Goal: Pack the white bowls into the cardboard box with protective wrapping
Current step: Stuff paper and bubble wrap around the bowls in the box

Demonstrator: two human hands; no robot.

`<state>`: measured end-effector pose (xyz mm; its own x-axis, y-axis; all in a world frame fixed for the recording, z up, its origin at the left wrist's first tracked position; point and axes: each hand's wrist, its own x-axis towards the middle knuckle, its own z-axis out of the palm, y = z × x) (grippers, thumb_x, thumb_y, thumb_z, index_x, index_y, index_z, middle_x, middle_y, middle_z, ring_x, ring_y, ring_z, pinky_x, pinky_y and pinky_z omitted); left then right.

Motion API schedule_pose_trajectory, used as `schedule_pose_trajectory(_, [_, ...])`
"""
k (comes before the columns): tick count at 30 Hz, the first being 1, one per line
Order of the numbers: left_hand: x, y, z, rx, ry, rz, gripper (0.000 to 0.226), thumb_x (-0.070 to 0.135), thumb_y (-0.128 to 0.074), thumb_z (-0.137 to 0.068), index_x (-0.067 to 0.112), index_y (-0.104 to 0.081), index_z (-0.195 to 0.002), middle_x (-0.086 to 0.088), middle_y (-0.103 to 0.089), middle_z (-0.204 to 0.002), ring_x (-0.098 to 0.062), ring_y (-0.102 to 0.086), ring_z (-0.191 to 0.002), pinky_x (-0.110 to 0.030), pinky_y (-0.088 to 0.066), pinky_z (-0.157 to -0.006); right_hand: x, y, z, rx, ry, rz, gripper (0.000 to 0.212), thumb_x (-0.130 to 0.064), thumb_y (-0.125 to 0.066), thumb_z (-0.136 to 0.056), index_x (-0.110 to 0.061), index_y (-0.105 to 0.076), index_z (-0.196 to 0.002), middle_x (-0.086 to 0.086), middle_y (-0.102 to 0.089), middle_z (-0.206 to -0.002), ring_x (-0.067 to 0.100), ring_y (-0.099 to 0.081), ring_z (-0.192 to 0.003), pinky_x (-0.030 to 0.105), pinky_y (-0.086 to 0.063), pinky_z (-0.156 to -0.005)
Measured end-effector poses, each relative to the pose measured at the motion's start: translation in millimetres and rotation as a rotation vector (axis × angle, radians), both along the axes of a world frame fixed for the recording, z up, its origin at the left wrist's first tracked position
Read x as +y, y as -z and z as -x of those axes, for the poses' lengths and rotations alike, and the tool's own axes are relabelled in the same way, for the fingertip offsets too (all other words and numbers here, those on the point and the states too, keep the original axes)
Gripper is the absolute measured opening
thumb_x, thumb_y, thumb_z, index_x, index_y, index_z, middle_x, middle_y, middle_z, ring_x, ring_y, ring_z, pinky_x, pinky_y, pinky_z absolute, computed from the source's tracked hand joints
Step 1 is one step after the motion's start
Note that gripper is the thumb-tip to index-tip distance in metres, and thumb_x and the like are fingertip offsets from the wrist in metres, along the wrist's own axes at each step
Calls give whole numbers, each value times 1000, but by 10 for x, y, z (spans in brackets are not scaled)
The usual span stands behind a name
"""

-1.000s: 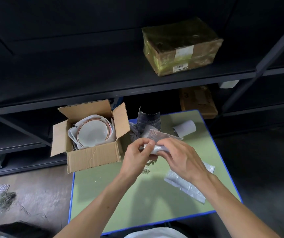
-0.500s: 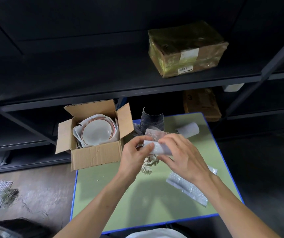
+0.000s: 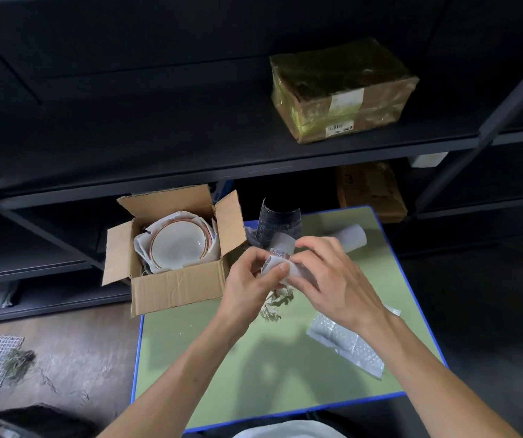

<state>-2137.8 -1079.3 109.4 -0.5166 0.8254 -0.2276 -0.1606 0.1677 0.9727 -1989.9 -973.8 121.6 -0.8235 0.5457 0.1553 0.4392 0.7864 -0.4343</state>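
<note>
Now my left hand [image 3: 246,287] and right hand [image 3: 336,279] each grip a small wrapped bundle [image 3: 280,259] just above the bench [image 3: 222,374]. The white bowl [image 3: 178,248] lies padded inside the open cardboard box [image 3: 174,287], far left.

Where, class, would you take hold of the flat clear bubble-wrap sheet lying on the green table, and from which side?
Probably pinch the near corner of the clear bubble-wrap sheet, coming in from the right edge of the green table. It lies flat, so there is nothing to wrap fingers round, and that corner lies clear of the right forearm.
</note>
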Motion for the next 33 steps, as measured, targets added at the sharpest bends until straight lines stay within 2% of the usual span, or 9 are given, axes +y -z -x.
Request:
schedule_pose_trajectory(2, [-4, -2, 9, -22, -6, -30, 23, 9, -74, -88, 7, -56, -101, -4, -56, -76, -21, -62, -71, -58, -58, -79, -15, -15, 17, 1, 8, 83, 25, -40, -63, -95, -23, -59, -113, -11, -54, -128, 13, -46, -119, 25, -43, -90])
schedule_pose_trajectory(5, [-21, 2, 51, -35, 46, -53, 36, 12, -74, -89, 19, -57, -119, -22, -52, -89, -28, -63, -80, -47, -60, -76, -18, -49, 45, -5, 28, 221, 28, -39, -60, -96, -28, -47, -118, -15, -59, -116, 12, -55, -108, 32, -47, -85])
schedule_pose_trajectory(8, [-50, -11, 71, 35, 80, -33, 20, 13, -72, -91, 13, -64, -109, -15, -68, -92, -26, -68, -82, -38, -60, -73, -15, -58, 66, -4, 22, 263, 21, -36, -58, -96, -34, -50, -115, -19, -58, -111, 9, -58, -100, 35, -49, -83])
schedule_pose_trajectory(12, [-120, -55, 120, 91, 21, 17, 16, 11, -69, -92, 1, -57, -95, -10, -65, -77, -17, -66, -61, -24, -52, -59, -25, -85, 165, 6, -17, 259, 11, -37, -57, -97, -35, -59, -108, -20, -58, -103, 6, -58, -92, 35, -50, -79])
schedule_pose_trajectory(15, [-217, -46, 235, 111, -8, 26, 19, 16, -70, -92, 4, -56, -94, -11, -65, -76, -22, -65, -66, -42, -58, -66, -57, -152, 321, -46, -63, 284, 19, -50, -58, -93, -38, -57, -107, -23, -60, -100, 3, -56, -91, 27, -47, -77])
schedule_pose_trajectory(18, [-371, -60, 385, 170, -37, 46, 19, 25, -69, -90, 11, -57, -93, -14, -63, -76, -37, -65, -71, -57, -57, -71, -118, -197, 518, -104, -101, 238, 18, -46, -61, -91, -38, -57, -107, -15, -67, -85, 10, -60, -78, 33, -47, -69])
schedule_pose_trajectory(23, [-678, -100, 675, 213, -53, 41, 7, 14, -64, -96, 10, -64, -102, -10, -70, -88, -24, -71, -73, -35, -58, -69, -270, -235, 925, -144, -174, 168, 16, -44, -63, -91, -40, -64, -106, -15, -63, -74, 7, -58, -72, 31, -46, -64])
schedule_pose_trajectory(27, [-940, -109, 941, 198, -119, 50, 5, 12, -67, -94, 17, -65, -94, 0, -70, -79, -21, -71, -73, -39, -61, -74, -445, -297, 1277, -165, -251, 173, 23, -55, -60, -87, -41, -63, -105, -14, -61, -87, 8, -55, -89, 33, -48, -75])
schedule_pose_trajectory(33, [-1211, -111, 1340, 306, -151, 119, 6, 29, -69, -92, 29, -64, -93, -6, -66, -82, -25, -62, -76, -43, -52, -72, -706, -336, 1750, -222, -272, 253, 15, -40, -63, -91, -38, -60, -106, -12, -62, -73, 12, -56, -70, 33, -47, -66])
